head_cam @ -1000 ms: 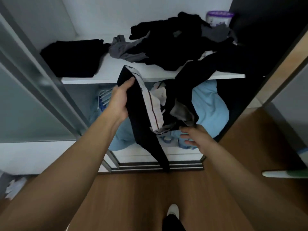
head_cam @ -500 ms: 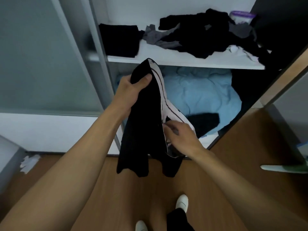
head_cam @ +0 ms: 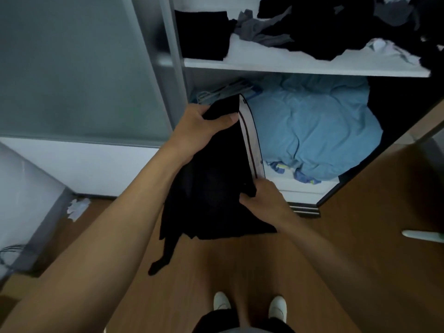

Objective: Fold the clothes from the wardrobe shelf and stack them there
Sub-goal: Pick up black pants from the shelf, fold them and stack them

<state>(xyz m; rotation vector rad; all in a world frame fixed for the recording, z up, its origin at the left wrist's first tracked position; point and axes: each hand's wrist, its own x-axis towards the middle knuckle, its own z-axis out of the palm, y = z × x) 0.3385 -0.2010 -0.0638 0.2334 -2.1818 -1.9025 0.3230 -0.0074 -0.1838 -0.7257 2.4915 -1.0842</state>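
Head view: left hand, right hand grip black garment; shelf holds loose clothes.

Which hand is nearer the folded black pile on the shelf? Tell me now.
Left. The left hand grips the top of the black garment, below the folded black pile on the shelf. The right hand pinches the garment lower down, further from it.

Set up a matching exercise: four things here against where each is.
Things:
1. black garment with a white striped band
2. folded black cloth
3. crumpled light blue fabric
4. crumpled white paper
Places:
a. on the wooden floor
b. held by the left hand and right hand
c. left end of the white shelf
d. below that shelf
Pairs: 1-b, 2-c, 3-d, 4-a
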